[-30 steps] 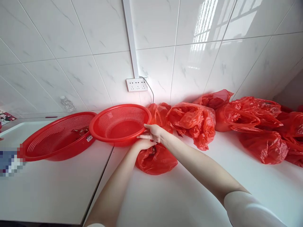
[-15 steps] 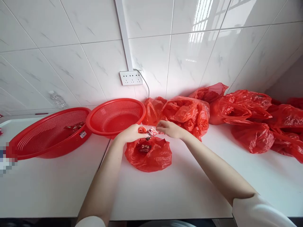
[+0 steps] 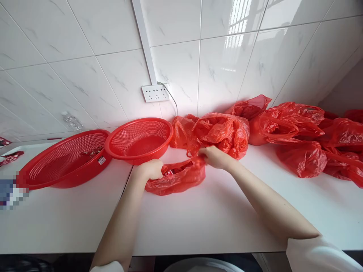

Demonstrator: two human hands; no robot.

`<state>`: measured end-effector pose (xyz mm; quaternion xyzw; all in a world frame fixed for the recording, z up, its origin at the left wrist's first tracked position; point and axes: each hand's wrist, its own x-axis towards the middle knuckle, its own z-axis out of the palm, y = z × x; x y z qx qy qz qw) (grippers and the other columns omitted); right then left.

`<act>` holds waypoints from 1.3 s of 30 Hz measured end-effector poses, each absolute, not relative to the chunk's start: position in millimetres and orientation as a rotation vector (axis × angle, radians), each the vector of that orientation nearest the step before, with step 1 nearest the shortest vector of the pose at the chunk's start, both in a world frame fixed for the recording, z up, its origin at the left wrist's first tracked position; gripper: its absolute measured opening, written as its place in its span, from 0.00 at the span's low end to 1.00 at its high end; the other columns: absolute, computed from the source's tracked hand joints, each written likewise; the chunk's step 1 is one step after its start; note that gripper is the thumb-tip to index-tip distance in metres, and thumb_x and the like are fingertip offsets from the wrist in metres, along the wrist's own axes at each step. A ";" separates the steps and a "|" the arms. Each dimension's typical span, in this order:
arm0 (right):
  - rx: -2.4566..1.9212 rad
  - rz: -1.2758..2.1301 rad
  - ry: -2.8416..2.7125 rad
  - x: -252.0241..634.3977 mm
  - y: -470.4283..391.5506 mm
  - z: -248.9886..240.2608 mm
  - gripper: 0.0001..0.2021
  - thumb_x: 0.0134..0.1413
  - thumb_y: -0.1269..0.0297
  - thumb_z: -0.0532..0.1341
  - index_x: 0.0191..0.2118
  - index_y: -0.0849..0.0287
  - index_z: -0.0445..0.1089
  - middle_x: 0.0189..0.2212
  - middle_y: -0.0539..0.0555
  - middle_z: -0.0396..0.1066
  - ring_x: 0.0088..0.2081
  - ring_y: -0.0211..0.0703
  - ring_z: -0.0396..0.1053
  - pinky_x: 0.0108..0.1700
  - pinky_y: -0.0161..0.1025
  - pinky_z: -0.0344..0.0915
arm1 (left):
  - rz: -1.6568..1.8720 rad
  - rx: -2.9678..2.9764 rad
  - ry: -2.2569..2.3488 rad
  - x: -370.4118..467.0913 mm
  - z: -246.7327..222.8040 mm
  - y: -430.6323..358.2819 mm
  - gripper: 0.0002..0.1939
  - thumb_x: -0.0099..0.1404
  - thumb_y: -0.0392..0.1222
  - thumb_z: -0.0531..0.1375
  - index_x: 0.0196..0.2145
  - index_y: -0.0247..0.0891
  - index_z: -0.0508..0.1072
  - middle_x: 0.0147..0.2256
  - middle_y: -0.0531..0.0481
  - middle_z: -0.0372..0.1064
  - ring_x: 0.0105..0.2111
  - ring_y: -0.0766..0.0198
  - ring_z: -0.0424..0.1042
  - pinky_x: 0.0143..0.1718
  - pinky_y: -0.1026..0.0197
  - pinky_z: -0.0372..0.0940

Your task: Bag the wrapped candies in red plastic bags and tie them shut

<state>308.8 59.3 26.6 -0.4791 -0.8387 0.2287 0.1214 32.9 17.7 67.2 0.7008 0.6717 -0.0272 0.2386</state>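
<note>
now red plastic bag (image 3: 181,180) stretched between both hands' fingers (image 3: 204,154)

Small red plastic bag (image 3: 178,179) w/ packets inside, crumpled, mouth stretched open on counter.

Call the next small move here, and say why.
Probably spread the bag's mouth wider. Left hand and right hand each grip an edge of it on the counter, and small wrapped items only just show inside. The smaller basket sits right behind it.
</note>
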 end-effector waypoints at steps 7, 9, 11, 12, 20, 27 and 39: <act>-1.323 0.597 -2.331 340.2 39.6 88.8 0.20 0.52 0.77 0.50 0.38 0.53 0.78 0.33 0.49 0.77 0.33 0.40 0.72 0.34 0.35 0.65 | -0.091 1.945 1.863 39.9 101.8 -12.0 0.14 0.63 0.50 0.55 0.28 0.41 0.75 0.31 0.44 0.75 0.31 0.52 0.74 0.31 0.56 0.64; -1.581 0.384 -2.346 348.1 36.4 99.7 0.19 0.50 0.78 0.52 0.38 0.52 0.78 0.32 0.51 0.77 0.33 0.44 0.72 0.31 0.37 0.63 | 0.098 2.037 1.730 37.1 117.5 -20.8 0.16 0.64 0.54 0.56 0.41 0.46 0.77 0.42 0.46 0.76 0.42 0.52 0.75 0.38 0.58 0.67; -1.766 0.155 -2.260 348.6 33.3 109.2 0.20 0.50 0.78 0.53 0.43 0.54 0.77 0.34 0.55 0.77 0.36 0.49 0.73 0.32 0.40 0.63 | 0.320 2.102 1.574 28.2 128.6 -24.5 0.23 0.62 0.56 0.60 0.53 0.51 0.73 0.53 0.50 0.72 0.51 0.53 0.72 0.46 0.58 0.68; -1.784 0.068 -2.197 344.4 31.3 113.4 0.20 0.51 0.78 0.53 0.45 0.55 0.76 0.37 0.57 0.77 0.38 0.52 0.73 0.33 0.41 0.63 | 0.460 2.112 1.550 21.0 130.5 -23.6 0.25 0.61 0.56 0.60 0.55 0.51 0.71 0.55 0.50 0.70 0.53 0.54 0.71 0.49 0.58 0.67; -1.049 0.408 -2.271 194.9 23.6 86.9 0.18 0.61 0.70 0.55 0.57 0.59 0.66 0.57 0.66 0.67 0.47 0.55 0.73 0.44 0.46 0.70 | 1.736 1.464 2.464 -86.1 64.2 0.5 0.19 0.72 0.34 0.42 0.56 0.32 0.63 0.47 0.40 0.70 0.55 0.47 0.65 0.57 0.35 0.53; -1.206 0.527 -2.189 101.4 51.5 22.0 0.15 0.54 0.72 0.65 0.48 0.63 0.69 0.69 0.73 0.41 0.70 0.76 0.35 0.58 0.69 0.55 | 1.276 1.303 3.033 -126.7 19.5 3.1 0.19 0.63 0.34 0.58 0.51 0.31 0.62 0.56 0.31 0.58 0.62 0.36 0.49 0.53 0.28 0.50; -0.548 0.455 -1.784 153.1 32.8 92.4 0.04 0.58 0.67 0.61 0.38 0.56 0.64 0.39 0.55 0.68 0.46 0.48 0.68 0.50 0.46 0.66 | 1.291 1.255 3.023 -124.5 22.4 8.8 0.18 0.58 0.51 0.63 0.41 0.37 0.68 0.48 0.36 0.65 0.58 0.39 0.54 0.57 0.34 0.53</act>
